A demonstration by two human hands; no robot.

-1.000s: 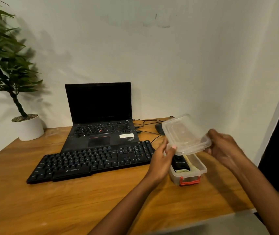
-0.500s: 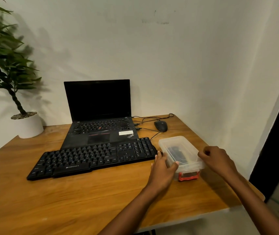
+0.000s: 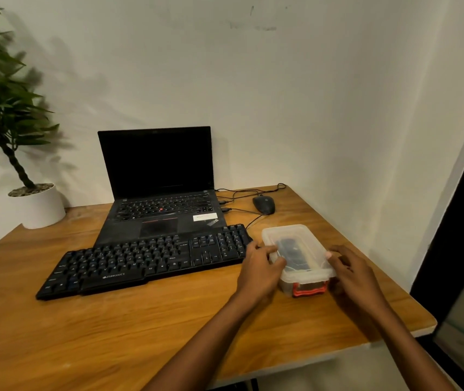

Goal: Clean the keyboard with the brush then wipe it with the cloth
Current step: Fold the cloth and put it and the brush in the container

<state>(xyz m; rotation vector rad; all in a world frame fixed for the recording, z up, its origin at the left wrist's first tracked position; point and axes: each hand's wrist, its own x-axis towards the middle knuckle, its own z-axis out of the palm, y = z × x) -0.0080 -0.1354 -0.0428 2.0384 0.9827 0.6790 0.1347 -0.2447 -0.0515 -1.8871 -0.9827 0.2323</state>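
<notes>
- While the lid (image 3: 291,235) sits on the clear box (image 3: 287,284), both hands flank it — the left hand (image 3: 259,270) at its left edge, the right hand (image 3: 354,280) at its right.
- Each grip is narrow, fingers curled against the box's rim.
- A dark object (image 3: 290,251) shows through the lid; a red latch (image 3: 309,290) faces the person.
- The keyboard (image 3: 146,261) lies on the surface (image 3: 112,334) just left of the box, before the laptop (image 3: 157,176).

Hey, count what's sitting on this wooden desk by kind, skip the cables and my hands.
Black open laptop: 1
Black full-size keyboard: 1
Black computer mouse: 1
Clear lidded plastic box with red latch: 1
Green plant in white pot: 1
Total: 5
</notes>
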